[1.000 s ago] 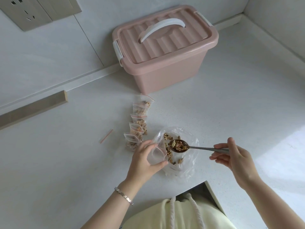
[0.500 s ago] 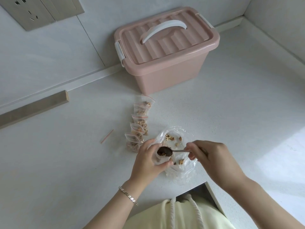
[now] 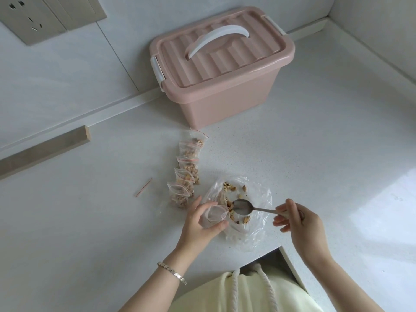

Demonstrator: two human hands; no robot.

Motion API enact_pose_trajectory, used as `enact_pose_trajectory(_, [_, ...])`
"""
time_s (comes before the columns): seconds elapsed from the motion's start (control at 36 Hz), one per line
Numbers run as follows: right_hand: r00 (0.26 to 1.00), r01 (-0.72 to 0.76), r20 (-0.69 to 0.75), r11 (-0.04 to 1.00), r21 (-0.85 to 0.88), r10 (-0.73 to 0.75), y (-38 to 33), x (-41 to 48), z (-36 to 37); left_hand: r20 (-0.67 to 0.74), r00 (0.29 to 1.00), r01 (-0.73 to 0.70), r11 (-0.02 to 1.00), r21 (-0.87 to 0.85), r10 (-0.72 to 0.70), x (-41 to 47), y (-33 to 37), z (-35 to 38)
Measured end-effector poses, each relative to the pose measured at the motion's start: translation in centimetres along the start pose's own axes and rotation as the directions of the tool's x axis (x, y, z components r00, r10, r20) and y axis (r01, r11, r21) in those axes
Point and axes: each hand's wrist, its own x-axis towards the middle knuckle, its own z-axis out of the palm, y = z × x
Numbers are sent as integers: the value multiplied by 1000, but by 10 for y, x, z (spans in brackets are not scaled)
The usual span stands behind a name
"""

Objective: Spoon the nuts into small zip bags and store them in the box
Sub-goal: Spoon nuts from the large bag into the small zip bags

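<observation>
Item 1: white counter (image 3: 315,154), carrying everything I am listing here.

Item 2: pink box (image 3: 225,97), sitting at the back of the counter against the wall. Its lid is lying shut and the white handle (image 3: 218,38) is lying flat.

Item 3: large clear plastic bag (image 3: 258,199), lying spread open near the front edge, with loose nuts (image 3: 229,188) scattered inside.

Item 4: row of five filled zip bags (image 3: 186,170), running from just in front of the box toward the left hand, each one showing nuts inside.

Item 5: left hand (image 3: 200,224), with fingers (image 3: 217,226) curling round a small zip bag (image 3: 213,213) and holding its mouth open at the near-left edge of the large bag.

Item 6: right hand (image 3: 299,221), pinching the end of the spoon handle.

Item 7: spoon (image 3: 242,206), hovering over the large bag with its bowl just beside the small bag's mouth. I am seeing the bowl looking empty.

Item 8: thin red-tipped stick (image 3: 143,187), lying alone to the left of the row.

Item 9: silver bracelet (image 3: 172,272), sitting on the left wrist.
</observation>
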Motion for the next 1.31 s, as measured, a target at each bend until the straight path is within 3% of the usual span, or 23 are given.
enact_pose_trajectory(0.25, [1000,7,5,999,36,-7,11,-9,19,92,996,22,999,-35,-18,6,1,1])
enact_pose_trajectory(0.5, [962,-259,165,918,300,217,26,2,33,164,986,9,999,-54,0,12,1,2])
enact_pose_trajectory(0.69, [911,-411,210,795,446,354,35,6,15,51,999,6,995,-98,-1,12,-5,-2])
enact_pose_trajectory(0.89, [913,-409,208,788,460,352,39,8,-2,7,999,-42,998,-45,42,7,-6,-7])
enact_pose_trajectory(1.0, [940,-340,158,842,419,302,33,11,-11,-29,990,-135,983,125,140,4,-2,-9])
enact_pose_trajectory(1.17, [975,-221,112,912,346,194,17,16,-24,-103,931,-289,882,371,349,-2,1,-9])
enact_pose_trajectory(1.31, [983,-173,115,930,324,143,0,21,-32,-93,918,-305,838,452,385,1,1,-5])
